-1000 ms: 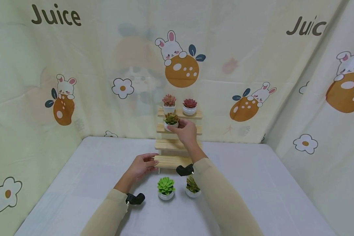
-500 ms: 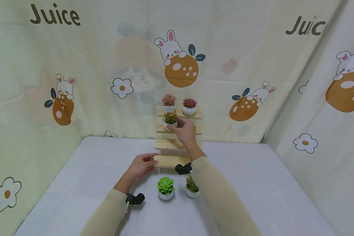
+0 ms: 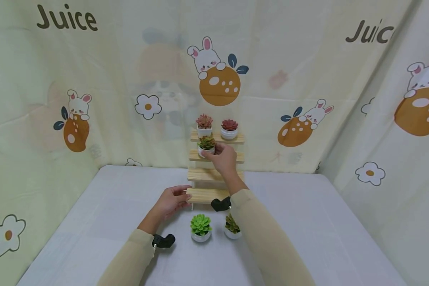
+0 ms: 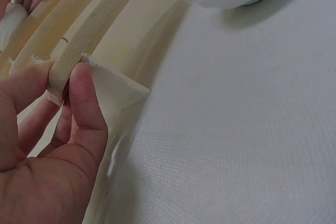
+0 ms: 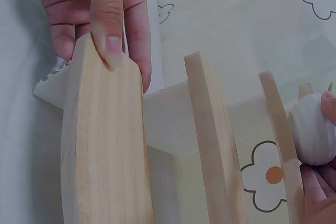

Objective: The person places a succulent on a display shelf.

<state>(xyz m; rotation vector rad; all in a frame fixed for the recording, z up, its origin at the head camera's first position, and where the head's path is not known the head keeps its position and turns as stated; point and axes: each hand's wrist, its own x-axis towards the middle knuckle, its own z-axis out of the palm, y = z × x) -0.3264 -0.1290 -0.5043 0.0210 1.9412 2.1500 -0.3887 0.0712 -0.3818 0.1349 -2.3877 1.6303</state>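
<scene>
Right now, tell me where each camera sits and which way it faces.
Head-worn: forward, down at the shelf; left hand, right hand, sleeves show.
Left wrist: past its hand at shelf and tabletop; both hands partly show.
Right wrist: across the shelf; both hands partly show.
Wrist views share the left hand gripping the bottom board.

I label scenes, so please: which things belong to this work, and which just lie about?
Likely work:
wooden shelf, gripped by left hand
olive plant in right hand
pink plant, dark red plant on top
bright green plant, partly hidden plant in front

Likely surroundings:
printed curtain
table
black wrist devices
</scene>
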